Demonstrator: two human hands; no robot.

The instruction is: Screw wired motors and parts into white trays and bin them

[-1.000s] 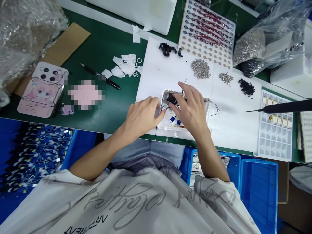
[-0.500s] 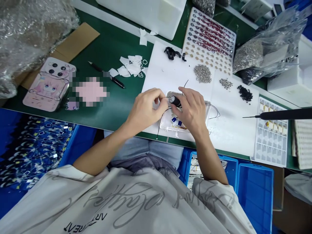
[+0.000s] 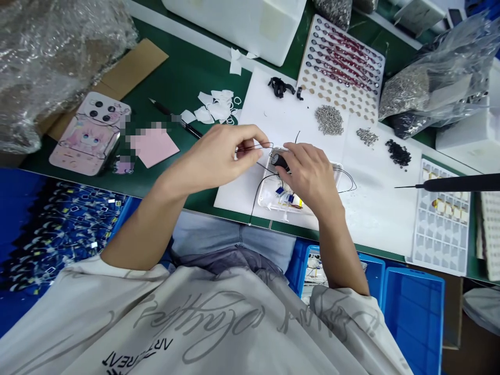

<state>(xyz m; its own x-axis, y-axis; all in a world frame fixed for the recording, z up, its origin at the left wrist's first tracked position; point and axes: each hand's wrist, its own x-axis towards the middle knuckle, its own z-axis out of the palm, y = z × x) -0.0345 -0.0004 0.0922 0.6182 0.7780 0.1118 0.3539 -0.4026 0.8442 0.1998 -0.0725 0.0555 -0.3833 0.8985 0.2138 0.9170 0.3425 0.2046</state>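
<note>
My left hand (image 3: 226,153) is closed in a pinch on a thin dark wire (image 3: 269,144), which loops from the fingertips toward the right. My right hand (image 3: 310,172) grips a small black cylinder with a greyish end (image 3: 279,160), thumb below and fingers above. Under it lies a white plastic housing (image 3: 266,194) containing small blue parts (image 3: 280,191), a yellow piece and wires. A black wire (image 3: 255,195) hangs from the housing's left side to the table edge. More thin wires (image 3: 350,179) curve out on the right. The right hand hides part of the housing.
White sheet (image 3: 371,219) covers the work area. Piles of small screws (image 3: 328,120) and black bits (image 3: 397,153) lie beyond. A dark screwdriver-like tool (image 3: 461,182) juts in from the right above a compartment tray (image 3: 441,234). A phone (image 3: 89,135) and pen (image 3: 167,112) lie left.
My left hand has drawn away from the cylinder to the left, with the thin wire in its fingers. The right hand stays around the cylinder. The view has shifted slightly.
</note>
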